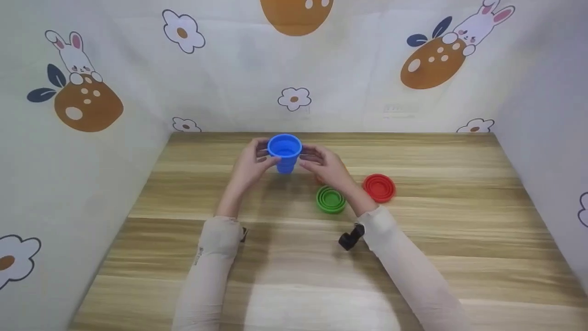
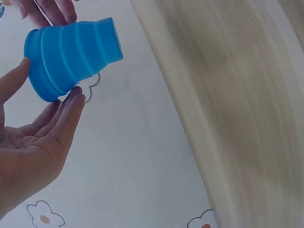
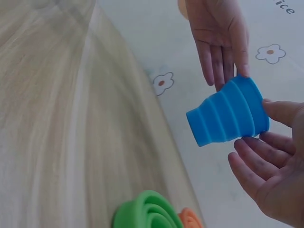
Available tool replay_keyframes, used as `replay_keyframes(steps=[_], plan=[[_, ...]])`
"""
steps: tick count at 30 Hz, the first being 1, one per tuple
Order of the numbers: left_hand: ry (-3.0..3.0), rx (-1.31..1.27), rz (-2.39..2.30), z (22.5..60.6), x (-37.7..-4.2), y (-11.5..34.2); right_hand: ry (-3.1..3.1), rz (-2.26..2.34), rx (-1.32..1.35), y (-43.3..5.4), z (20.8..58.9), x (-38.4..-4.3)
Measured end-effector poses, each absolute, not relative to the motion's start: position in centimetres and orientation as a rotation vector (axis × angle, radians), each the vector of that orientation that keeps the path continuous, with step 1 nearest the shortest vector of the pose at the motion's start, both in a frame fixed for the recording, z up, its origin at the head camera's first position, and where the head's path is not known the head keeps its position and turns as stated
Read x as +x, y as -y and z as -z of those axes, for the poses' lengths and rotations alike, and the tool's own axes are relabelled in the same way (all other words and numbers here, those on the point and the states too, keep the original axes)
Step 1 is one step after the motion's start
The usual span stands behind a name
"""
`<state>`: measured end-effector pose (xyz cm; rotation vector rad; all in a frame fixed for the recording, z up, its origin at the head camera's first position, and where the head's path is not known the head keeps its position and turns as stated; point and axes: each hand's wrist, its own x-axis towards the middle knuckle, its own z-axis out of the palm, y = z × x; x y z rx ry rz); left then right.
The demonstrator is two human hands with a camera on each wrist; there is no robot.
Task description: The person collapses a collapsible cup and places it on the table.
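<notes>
A blue collapsible cup [image 1: 285, 164], fully extended in stepped rings, is held upright above the far part of the table, its wide mouth up. My left hand [image 1: 249, 165] pinches its rim from the left, thumb in front and fingers behind. From the right, my right hand [image 1: 328, 166] holds the same rim between thumb and fingertips. In the left wrist view the cup [image 2: 76, 57] shows its ringed side and narrow base, clear of the tabletop. The right wrist view shows both hands at the wide end of the cup [image 3: 228, 114].
A flattened green collapsible cup [image 1: 330, 211] lies below my right hand, with a flattened red one [image 1: 379, 188] further right. An orange one [image 1: 318, 179] is mostly hidden behind that hand. Patterned cloth walls [image 1: 248, 92] border the wooden table [image 1: 174, 193] at the back and sides.
</notes>
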<state>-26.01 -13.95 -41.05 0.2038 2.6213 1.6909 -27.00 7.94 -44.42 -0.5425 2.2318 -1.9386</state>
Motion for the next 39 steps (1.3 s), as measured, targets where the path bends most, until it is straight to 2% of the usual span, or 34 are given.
replay_keyframes(steps=[22,39], plan=[[-2.654,0.359,-1.587,40.0,-25.0,9.7,-2.420,1.887,-0.440,-13.4,42.3,-24.5],[-2.583,0.469,-1.545,41.1,-24.2,7.6,-2.538,1.760,-0.758,-15.5,43.1,-23.4]])
